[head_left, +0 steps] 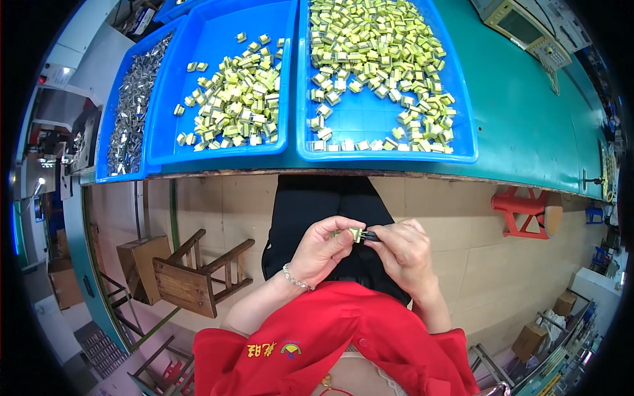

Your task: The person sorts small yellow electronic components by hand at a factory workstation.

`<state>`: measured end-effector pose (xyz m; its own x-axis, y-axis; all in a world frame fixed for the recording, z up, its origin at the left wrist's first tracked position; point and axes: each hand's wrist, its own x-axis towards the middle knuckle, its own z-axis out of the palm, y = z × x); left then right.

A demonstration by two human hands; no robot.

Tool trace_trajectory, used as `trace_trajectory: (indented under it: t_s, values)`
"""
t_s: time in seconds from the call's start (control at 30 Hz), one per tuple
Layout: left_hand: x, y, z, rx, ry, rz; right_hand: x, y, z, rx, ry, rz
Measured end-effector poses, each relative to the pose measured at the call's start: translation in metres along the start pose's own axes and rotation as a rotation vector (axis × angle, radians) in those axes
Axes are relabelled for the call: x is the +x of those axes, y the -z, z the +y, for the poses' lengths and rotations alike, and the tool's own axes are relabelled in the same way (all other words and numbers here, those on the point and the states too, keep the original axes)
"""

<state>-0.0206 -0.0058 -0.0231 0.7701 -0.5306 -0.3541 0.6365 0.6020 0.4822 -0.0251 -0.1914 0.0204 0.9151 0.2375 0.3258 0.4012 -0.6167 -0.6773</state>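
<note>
Over my lap, my left hand (327, 245) pinches a small yellow-wrapped transformer (357, 233) between thumb and fingertips. My right hand (404, 252) grips a slim black tool (370, 235), its tip touching or very close to the transformer's right side. The tool's exact kind is too small to make out, and its rear part is hidden in my fingers. Beyond my hands, a blue tray (389, 156) holds many similar yellow transformers (370, 39). Left of it, another blue tray (221, 156) carries a smaller heap of them (244, 99).
A narrow blue bin (122, 177) of small metal parts (135, 99) sits at the far left of the green table (522, 125). A measuring instrument (522, 26) stands at the back right. Below are a wooden stool (185, 287), a cardboard box (142, 264) and a red stool (522, 211).
</note>
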Motion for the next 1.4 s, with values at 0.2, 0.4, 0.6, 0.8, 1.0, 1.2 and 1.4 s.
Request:
trace_trajectory:
  t_s: [0.2,0.4,0.6,0.8,1.0,1.2,1.4]
  values:
    - [-0.001,-0.001,-0.001,0.026,-0.004,0.010,-0.002,-0.002,-0.001,-0.004,-0.008,-0.009]
    - [0.002,-0.003,0.001,0.031,-0.005,0.031,-0.002,-0.002,-0.004,0.008,-0.048,-0.012]
    - [-0.009,-0.010,0.024,0.036,-0.044,0.076,0.008,0.001,-0.009,0.031,-0.038,-0.028]
    - [-0.025,-0.045,0.157,0.351,-0.578,0.106,0.002,0.003,0.000,0.094,-0.074,0.030]
    - [0.025,-0.042,0.268,1.437,-0.496,0.190,-0.007,0.005,0.000,0.110,-0.109,0.030]
    - [0.080,-0.066,0.270,1.796,-0.614,0.155,-0.013,0.007,0.010,0.083,-0.154,0.060]
    - [0.129,-0.088,0.202,2.450,-0.395,-0.196,-0.011,0.005,0.011,0.100,-0.121,0.072]
